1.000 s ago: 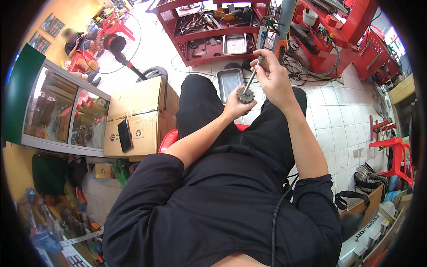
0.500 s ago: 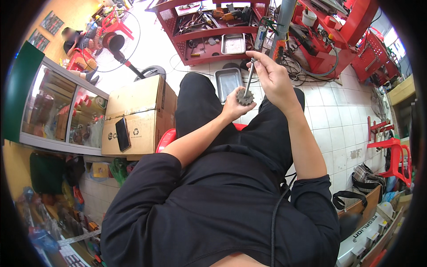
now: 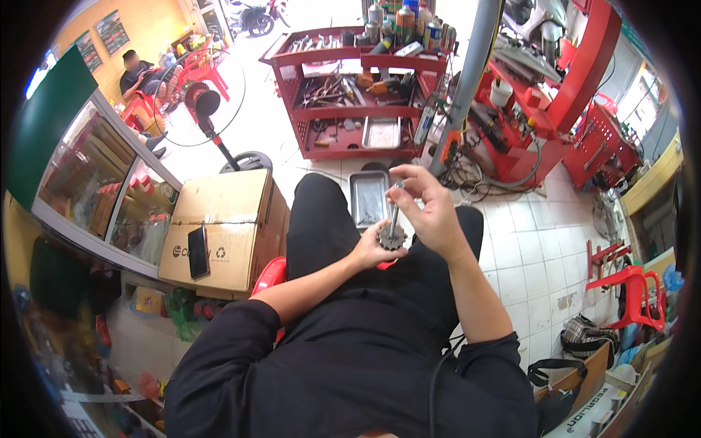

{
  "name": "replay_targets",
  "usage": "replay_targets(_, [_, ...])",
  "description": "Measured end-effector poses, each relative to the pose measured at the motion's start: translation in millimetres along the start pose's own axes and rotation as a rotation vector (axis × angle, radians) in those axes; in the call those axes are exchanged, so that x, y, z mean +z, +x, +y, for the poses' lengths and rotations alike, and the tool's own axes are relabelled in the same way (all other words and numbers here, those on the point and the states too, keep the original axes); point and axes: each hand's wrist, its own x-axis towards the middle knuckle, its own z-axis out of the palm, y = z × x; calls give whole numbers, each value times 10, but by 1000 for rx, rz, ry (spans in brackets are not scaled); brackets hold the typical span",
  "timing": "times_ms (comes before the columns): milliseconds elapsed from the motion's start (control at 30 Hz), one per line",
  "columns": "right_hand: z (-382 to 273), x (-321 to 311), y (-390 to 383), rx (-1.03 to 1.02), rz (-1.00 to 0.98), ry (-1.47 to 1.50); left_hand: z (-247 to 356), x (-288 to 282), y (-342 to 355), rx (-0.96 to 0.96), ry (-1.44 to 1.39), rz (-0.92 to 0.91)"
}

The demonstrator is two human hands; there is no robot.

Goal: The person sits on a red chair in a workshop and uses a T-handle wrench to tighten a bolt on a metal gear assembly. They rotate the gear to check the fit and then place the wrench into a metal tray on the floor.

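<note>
Between my knees, my left hand [image 3: 370,250] is closed around a grey toothed metal wheel [image 3: 393,237], its teeth showing around the rim. A slim shiny metal rod [image 3: 394,217] stands up from the middle of the wheel, leaning slightly. My right hand [image 3: 432,217] is closed at the upper end of the rod, thumb and fingers around its tip, with the index finger arched over it. Whether rod and wheel are one piece I cannot tell. Below my hands, beyond my lap, a grey metal tray [image 3: 369,197] lies on the floor.
A red tool cart [image 3: 358,155] loaded with tools and cans stands ahead. At left are a cardboard box [image 3: 219,241] with a black phone [image 3: 198,252] on it, and a fan [image 3: 202,102]. A red stool [image 3: 628,281] is at right. A person [image 3: 142,77] sits far left.
The view has tilted upward, so the cart and far area show more. Both hands appear lower in the picture, still at the wheel and rod.
</note>
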Motion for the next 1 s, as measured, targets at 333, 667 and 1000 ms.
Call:
replay_targets(333, [61, 49, -43, 69, 31, 87, -196, 66, -47, 78, -66, 68])
replay_targets(667, [28, 65, -38, 50, 19, 166, -234, 34, -20, 122, 14, 111])
replay_targets(1000, [44, 44, -50, 37, 26, 26, -196, 81, -35, 119, -20, 152])
